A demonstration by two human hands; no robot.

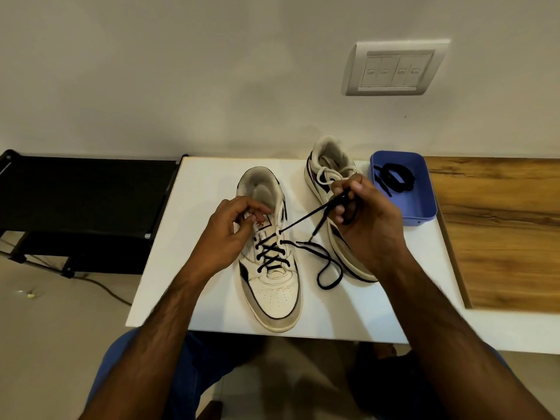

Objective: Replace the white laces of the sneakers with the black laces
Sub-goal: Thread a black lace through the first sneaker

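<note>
Near sneaker point(271, 280): on white bench point(212, 183), long axis toe toward viewer, heel toward wall; black lace point(272, 253) crossed through lower eyelets. Tongue partly hidden by left hand point(233, 231), fingers curled, pinching it. Right hand point(368, 216) grips the lace's taut end, covering much of far sneaker point(327, 165), white lace point(328, 172) still in. Spare black lace point(394, 175) coiled in blue tray point(424, 207).

We see a smooth, matt white table top point(212, 286), a grainy brown wooden board point(500, 237), and a glossy blue plastic tray point(424, 207).
</note>
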